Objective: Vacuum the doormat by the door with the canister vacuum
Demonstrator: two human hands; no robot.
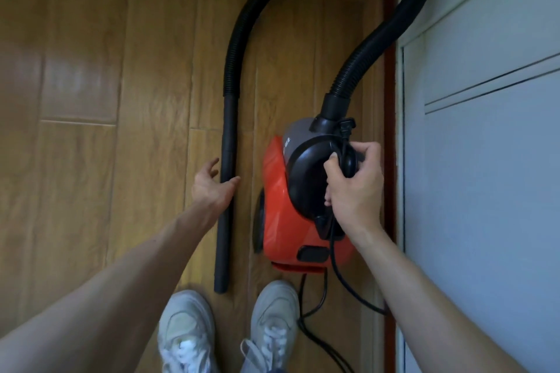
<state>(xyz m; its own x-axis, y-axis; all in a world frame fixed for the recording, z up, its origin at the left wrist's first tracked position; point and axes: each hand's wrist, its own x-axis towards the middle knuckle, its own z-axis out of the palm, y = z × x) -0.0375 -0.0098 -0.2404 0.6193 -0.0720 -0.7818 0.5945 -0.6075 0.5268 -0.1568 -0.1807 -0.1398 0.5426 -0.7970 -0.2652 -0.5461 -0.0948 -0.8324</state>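
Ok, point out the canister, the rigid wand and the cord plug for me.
canister [274, 191]: head view, red side shell.
rigid wand [223, 236]: head view, lower half of the tube.
cord plug [346, 127]: head view, middle of the plug body.

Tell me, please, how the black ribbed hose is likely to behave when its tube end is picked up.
The hose probably flexes and trails: it is ribbed and already bends in a wide arch. The tube by the left hand looks straight, so likely rigid. The hose joins the red vacuum, so it may tug it.
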